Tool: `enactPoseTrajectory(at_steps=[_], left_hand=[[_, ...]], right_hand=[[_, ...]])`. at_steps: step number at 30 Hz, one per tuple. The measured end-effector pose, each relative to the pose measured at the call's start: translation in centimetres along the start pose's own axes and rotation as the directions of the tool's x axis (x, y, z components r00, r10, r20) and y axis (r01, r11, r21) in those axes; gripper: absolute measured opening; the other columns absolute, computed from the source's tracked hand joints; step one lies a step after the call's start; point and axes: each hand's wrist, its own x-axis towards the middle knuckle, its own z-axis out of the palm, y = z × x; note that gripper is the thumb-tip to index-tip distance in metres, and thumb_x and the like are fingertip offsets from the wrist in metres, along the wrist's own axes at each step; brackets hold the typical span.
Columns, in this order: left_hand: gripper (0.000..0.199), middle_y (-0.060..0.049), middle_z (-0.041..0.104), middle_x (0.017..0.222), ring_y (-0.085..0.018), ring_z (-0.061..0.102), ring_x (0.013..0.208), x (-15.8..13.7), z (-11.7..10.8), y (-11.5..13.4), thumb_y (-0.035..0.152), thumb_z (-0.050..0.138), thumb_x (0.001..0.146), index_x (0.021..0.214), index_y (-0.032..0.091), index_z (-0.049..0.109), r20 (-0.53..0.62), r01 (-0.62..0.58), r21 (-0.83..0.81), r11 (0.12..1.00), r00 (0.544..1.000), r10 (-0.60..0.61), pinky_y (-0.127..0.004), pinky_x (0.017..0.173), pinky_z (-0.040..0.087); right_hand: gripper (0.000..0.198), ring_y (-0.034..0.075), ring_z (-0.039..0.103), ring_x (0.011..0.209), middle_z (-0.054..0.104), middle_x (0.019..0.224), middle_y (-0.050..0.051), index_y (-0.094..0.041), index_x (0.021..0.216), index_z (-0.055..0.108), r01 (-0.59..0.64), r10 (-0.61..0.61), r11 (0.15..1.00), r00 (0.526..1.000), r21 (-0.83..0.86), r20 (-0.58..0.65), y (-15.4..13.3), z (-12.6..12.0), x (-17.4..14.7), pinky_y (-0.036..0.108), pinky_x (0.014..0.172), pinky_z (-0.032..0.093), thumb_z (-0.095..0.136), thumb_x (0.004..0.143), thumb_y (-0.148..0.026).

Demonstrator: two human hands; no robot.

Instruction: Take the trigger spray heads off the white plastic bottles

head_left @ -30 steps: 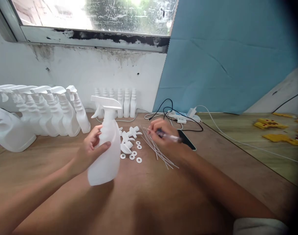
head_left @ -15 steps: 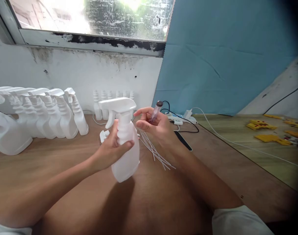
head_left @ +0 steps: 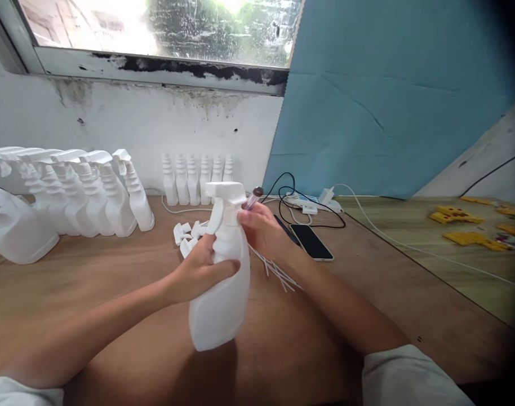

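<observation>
My left hand (head_left: 196,270) is closed round the middle of a white spray bottle (head_left: 221,316), thumb across its front. The bottle hangs slightly tilted above the table, its trigger head (head_left: 227,192) fitted on top. In my right hand (head_left: 268,231) is a small clear tube with a dark brown cap (head_left: 254,197), pointing up from the curled fingers. Those fingers are against or just behind the bottle's neck; exact contact is hidden. Behind the bottle lie white plastic trigger-head parts (head_left: 185,234). Thin white tubes (head_left: 278,273) are spread under my right forearm.
At the left stands a row of white spray bottles (head_left: 118,203) with heads on. Several smaller white bottles (head_left: 192,180) line the wall. A phone (head_left: 312,242), a power strip (head_left: 325,202) and cables lie at right. Yellow pieces (head_left: 473,239) rest on the far-right surface.
The spray bottle has come lower and turned in my left hand. My right hand has moved in from the right to its neck, still with the capped tube.
</observation>
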Motion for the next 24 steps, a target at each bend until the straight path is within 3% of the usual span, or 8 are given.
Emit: enactPoseTrajectory(at_steps=[3,7,11,13,17,21,23,24], left_hand=[[0.051,-0.006,0.063,0.09,-0.023,0.062,0.083,-0.3,-0.1,0.0,0.021,0.063,0.076,0.122,0.019,0.043,0.04,-0.025,-0.035,0.999,0.999,0.026,-0.037,0.071,0.05],[0.044,-0.006,0.063,0.089,-0.023,0.062,0.08,-0.6,-0.3,0.5,0.021,0.063,0.076,0.116,0.018,0.046,0.084,-0.07,-0.091,0.993,0.993,0.078,-0.036,0.07,0.05],[0.05,-0.007,0.062,0.098,-0.024,0.061,0.089,-0.5,-0.2,0.9,0.02,0.062,0.076,0.122,0.02,0.041,0.05,-0.06,-0.078,0.995,0.997,0.064,-0.037,0.073,0.05],[0.058,-0.007,0.061,0.103,-0.026,0.061,0.096,-0.5,-0.2,0.8,0.02,0.063,0.076,0.128,0.022,0.037,0.043,-0.029,-0.055,0.998,0.999,0.031,-0.038,0.076,0.05],[0.057,-0.007,0.063,0.104,-0.027,0.063,0.096,-0.5,-0.7,0.8,0.023,0.062,0.077,0.128,0.023,0.038,0.209,0.143,-0.056,0.988,0.97,-0.129,-0.041,0.079,0.051],[0.048,-0.007,0.063,0.105,-0.027,0.064,0.093,-0.1,-1.9,1.2,0.02,0.063,0.073,0.119,0.022,0.047,0.404,0.204,0.065,0.977,0.89,-0.213,-0.039,0.078,0.051],[0.048,-0.008,0.063,0.107,-0.027,0.064,0.093,0.5,-3.0,1.2,0.027,0.063,0.074,0.12,0.022,0.047,0.369,0.173,0.078,0.982,0.91,-0.19,-0.038,0.075,0.052],[0.05,-0.009,0.062,0.107,-0.027,0.064,0.092,1.0,-3.8,1.2,0.032,0.063,0.075,0.121,0.022,0.046,0.318,0.144,0.064,0.988,0.935,-0.157,-0.037,0.073,0.052]], right_hand=[[0.053,0.01,0.054,0.057,0.061,0.077,0.0,-0.02,0.1,0.06,-0.041,0.04,0.998,0.999,0.045,0.02,0.5,-0.7,0.6,0.022,0.048,0.043,0.082,0.059,-0.047],[0.04,0.007,0.052,0.065,0.06,0.086,-0.001,-0.02,0.092,0.06,0.022,-0.007,0.996,0.987,0.087,-0.162,0.3,-2.0,1.4,0.018,0.055,0.043,0.083,0.061,-0.029],[0.046,0.01,0.053,0.067,0.061,0.088,0.0,-0.02,0.097,0.06,-0.006,0.004,0.995,1.0,0.099,0.03,-1.1,-1.0,0.7,0.022,0.06,0.046,0.083,0.059,-0.032],[0.052,0.013,0.057,0.073,0.061,0.088,0.001,-0.021,0.1,0.059,0.004,-0.006,0.998,0.999,0.062,0.044,-1.7,0.1,0.1,0.025,0.063,0.048,0.085,0.056,-0.031],[0.041,0.013,0.058,0.073,0.061,0.083,-0.001,-0.023,0.094,0.059,0.093,-0.095,0.995,0.982,-0.025,-0.163,-3.0,0.4,-0.3,0.027,0.065,0.049,0.082,0.061,-0.031],[0.02,0.011,0.054,0.074,0.062,0.098,0.001,-0.024,0.082,0.061,0.369,-0.375,0.925,0.845,-0.093,-0.382,-6.8,-2.6,-0.3,0.028,0.07,0.048,0.074,0.072,-0.035],[0.006,0.007,0.05,0.064,0.063,0.102,0.001,-0.023,0.083,0.066,0.531,-0.538,0.833,0.711,-0.156,-0.453,-9.4,-4.7,-1.1,0.025,0.064,0.045,0.064,0.082,-0.029],[0.014,0.005,0.049,0.061,0.063,0.103,0.0,-0.024,0.082,0.068,0.593,-0.603,0.781,0.631,-0.199,-0.487,-10.8,-5.9,-1.6,0.024,0.061,0.043,0.055,0.088,-0.026]])
